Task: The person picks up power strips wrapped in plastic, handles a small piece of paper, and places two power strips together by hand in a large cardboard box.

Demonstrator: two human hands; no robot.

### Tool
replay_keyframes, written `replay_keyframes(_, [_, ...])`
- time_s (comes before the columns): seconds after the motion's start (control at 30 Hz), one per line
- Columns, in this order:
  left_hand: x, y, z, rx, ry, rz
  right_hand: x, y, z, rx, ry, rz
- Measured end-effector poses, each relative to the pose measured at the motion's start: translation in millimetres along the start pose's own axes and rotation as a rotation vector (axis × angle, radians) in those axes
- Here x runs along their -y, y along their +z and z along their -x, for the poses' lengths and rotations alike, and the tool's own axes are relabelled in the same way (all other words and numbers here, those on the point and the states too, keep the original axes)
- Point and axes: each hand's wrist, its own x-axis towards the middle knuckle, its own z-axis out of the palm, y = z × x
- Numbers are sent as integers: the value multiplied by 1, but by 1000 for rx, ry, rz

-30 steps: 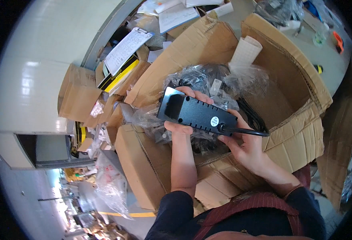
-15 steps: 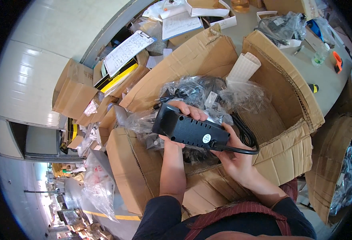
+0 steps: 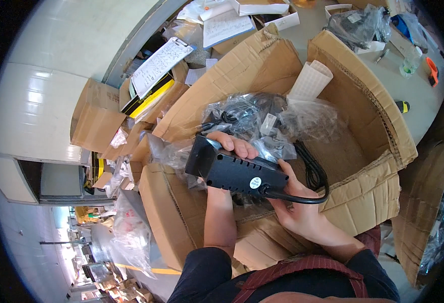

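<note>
A black battery charger (image 3: 227, 174) with vent slots, a round white sticker and a black cord (image 3: 313, 169) is held over an open cardboard carton (image 3: 356, 202). My left hand (image 3: 234, 145) is closed around its body, with fingers over the far edge and the palm hidden beneath. At the cord end, my right hand (image 3: 299, 204) grips the right side between thumb and fingers. The cord loops out past that hand into the carton. Inside the carton lie clear plastic bags (image 3: 244, 108) with black cords and plugs, plus a rolled white sheet (image 3: 311, 80).
To the far left, a clipboard (image 3: 161, 65) with written paper rests on stacked boxes. A grey table (image 3: 378, 76) behind the carton bears bagged parts (image 3: 358, 25), a clear bottle (image 3: 410, 65) and an orange-handled tool (image 3: 431, 72). Another carton (image 3: 424, 202) with plastic wrapping stands at right.
The charger has tilted a little and shifted slightly left, showing more of its left end. Both hands keep their grip on it. The whole view has shifted slightly.
</note>
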Motion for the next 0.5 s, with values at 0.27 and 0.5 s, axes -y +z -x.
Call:
replay_keyframes(0.27, [2, 0, -4, -10, 16, -34, -1, -5, 2, 21, -29, 48])
replay_keyframes(0.5, [-2, -2, -4, 49, -4, -6, 2, -8, 2, 99, 27, 48])
